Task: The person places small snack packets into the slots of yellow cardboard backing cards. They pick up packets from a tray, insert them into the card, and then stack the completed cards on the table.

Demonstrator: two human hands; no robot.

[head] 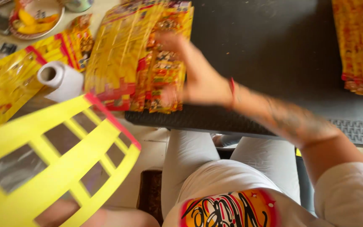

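yellow windowed sheet (51,159) in left grip (70,215) — right hand (198,77), fingers apart, touches packet stack (139,59).

- Even, warm daylight; no glare on the dark mat (274,46).
- Motion blur smears the right hand (198,75) above the mat's near edge.
- Yellow sheet (51,164) left of the mat: soft, unfocused.
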